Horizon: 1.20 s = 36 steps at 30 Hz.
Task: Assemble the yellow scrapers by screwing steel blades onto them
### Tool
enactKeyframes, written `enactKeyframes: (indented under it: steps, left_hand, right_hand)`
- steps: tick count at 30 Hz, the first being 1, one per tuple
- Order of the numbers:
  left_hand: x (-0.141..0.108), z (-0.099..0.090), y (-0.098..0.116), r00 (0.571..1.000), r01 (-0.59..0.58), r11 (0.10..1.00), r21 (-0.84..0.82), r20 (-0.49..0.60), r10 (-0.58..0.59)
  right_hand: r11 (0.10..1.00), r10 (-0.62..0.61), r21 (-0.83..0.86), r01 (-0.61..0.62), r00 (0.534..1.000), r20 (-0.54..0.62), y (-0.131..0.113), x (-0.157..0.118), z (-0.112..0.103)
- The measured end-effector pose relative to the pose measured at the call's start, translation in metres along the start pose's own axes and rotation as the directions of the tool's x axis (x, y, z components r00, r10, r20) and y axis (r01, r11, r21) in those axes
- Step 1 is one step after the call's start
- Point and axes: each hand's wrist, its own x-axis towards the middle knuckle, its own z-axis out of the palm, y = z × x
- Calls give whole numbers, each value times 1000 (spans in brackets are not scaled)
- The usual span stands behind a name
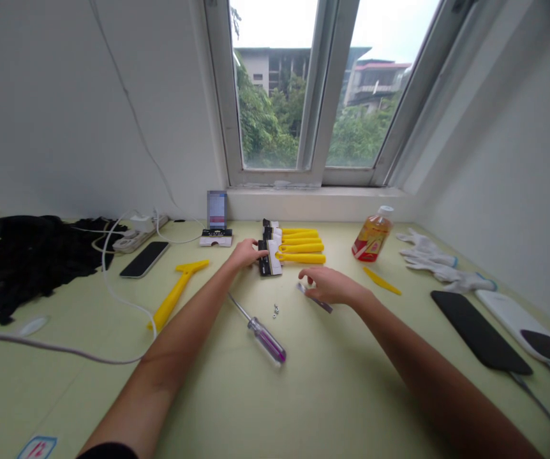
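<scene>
My left hand (246, 254) is closed on the edge of the black-and-white card of the nearest packaged scraper (270, 258), which ends a row of several with yellow handles (304, 242). My right hand (327, 285) has loosely curled fingers, thumb and forefinger apart, just over a flat metal blade (323, 305); whether it touches the blade is unclear. Between my arms lies a screwdriver (268, 341) with a clear purple handle, its tip toward my left wrist. A few small metal nuts or screws (275, 311) sit beyond it. One loose yellow scraper handle (179, 293) rests left of my left forearm.
A bottle (372, 236) of reddish drink stands at the back right near a yellow strip (381, 280). White gloves (440, 261) and two dark-and-white devices (480, 331) lie further right. At left are a phone (144, 259), power strip (141, 234), white cable (107, 280) and black cloth (30, 261).
</scene>
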Motion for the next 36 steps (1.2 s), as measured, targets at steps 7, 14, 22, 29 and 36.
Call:
enactKeyframes:
  steps: [7,14,22,29,36]
  left_hand:
    - [-23,-65,-28,984,39,982,185,-178,-5]
    - [-70,-124,-72,937,348,899,266,-83,-338]
    - [-62,-123,-82,936,351,936,26,-43,-350]
    - [-70,-114,-32,981,-75,846,-527,112,157]
    - [-75,-73,-2,943,-29,642,-766,192,271]
  right_hand:
    - [1000,-5,24,5,1000,7,-2,0,-2]
    - [1000,26,4,-26,999,46,-4,-2,-11]
    - [980,-183,80,183,983,-14,-48,-14,-4]
    - [928,-361,89,362,932,-25,-70,-4,18]
    - [928,-371,18,373,927,-54,-69,-3,27]
